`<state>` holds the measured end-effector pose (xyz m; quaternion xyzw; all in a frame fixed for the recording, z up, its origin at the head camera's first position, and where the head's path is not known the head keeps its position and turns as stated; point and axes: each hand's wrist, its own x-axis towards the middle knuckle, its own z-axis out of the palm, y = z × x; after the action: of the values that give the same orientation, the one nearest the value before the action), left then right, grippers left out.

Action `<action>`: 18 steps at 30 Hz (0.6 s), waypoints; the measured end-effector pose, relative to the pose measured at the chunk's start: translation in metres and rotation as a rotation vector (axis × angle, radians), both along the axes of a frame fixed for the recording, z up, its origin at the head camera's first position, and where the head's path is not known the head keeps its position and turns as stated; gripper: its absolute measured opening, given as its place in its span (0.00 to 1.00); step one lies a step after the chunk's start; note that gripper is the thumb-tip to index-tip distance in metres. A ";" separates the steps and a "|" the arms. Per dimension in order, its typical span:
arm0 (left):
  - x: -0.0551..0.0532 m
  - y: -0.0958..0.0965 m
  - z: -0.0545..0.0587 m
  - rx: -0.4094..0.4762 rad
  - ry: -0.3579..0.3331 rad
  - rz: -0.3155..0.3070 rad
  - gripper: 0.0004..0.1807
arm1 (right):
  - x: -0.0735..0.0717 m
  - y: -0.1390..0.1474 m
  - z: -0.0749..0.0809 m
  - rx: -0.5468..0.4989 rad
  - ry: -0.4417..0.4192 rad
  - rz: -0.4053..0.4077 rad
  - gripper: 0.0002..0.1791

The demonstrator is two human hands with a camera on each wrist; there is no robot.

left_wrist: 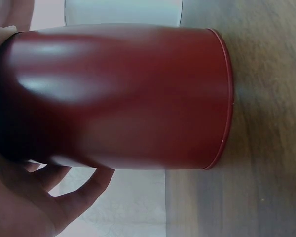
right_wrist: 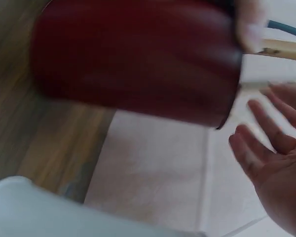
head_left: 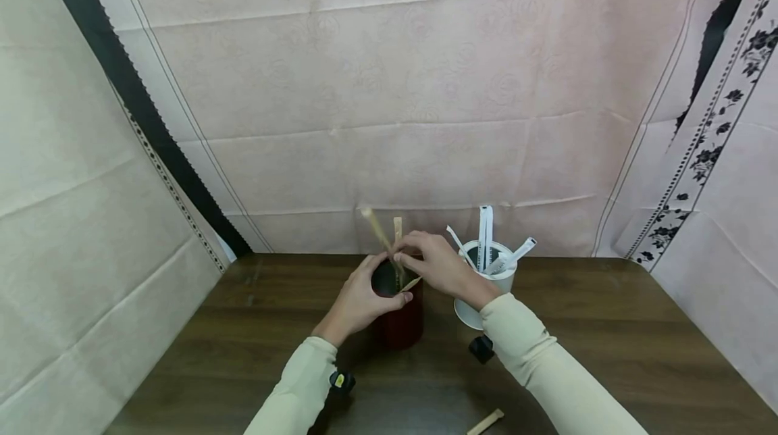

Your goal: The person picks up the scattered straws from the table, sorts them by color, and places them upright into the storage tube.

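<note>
My left hand (head_left: 363, 296) grips the dark red cup (head_left: 401, 328) near its rim, fingers on the far side and thumb on the near side. The cup stands upright on the table. Above its mouth my right hand (head_left: 442, 267) pinches a slim tan paper stick packet (head_left: 378, 227), blurred at its upper end. Another tan packet (head_left: 398, 227) rises upright from the cup, and one more leans at the near rim. In the right wrist view the fingers of my right hand (right_wrist: 278, 158) are lightly bent beside the cup's rim; the thumb is hidden.
A white cup (head_left: 503, 281) holding several white printed stick packets (head_left: 485, 236) stands right of the red cup, close to my right wrist. One tan packet (head_left: 485, 423) lies at the table's near edge. Cloth walls (head_left: 389, 84) surround the wooden table (head_left: 595, 327).
</note>
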<state>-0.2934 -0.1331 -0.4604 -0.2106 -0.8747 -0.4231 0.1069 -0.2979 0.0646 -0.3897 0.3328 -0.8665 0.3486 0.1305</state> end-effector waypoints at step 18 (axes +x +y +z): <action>-0.001 0.001 -0.002 0.035 -0.023 -0.001 0.50 | 0.071 0.064 -0.013 0.035 -0.099 0.067 0.09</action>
<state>-0.2940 -0.1319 -0.4621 -0.2041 -0.8683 -0.4409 0.1004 -0.2271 0.1289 -0.4030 0.3464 -0.8662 0.3534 0.0696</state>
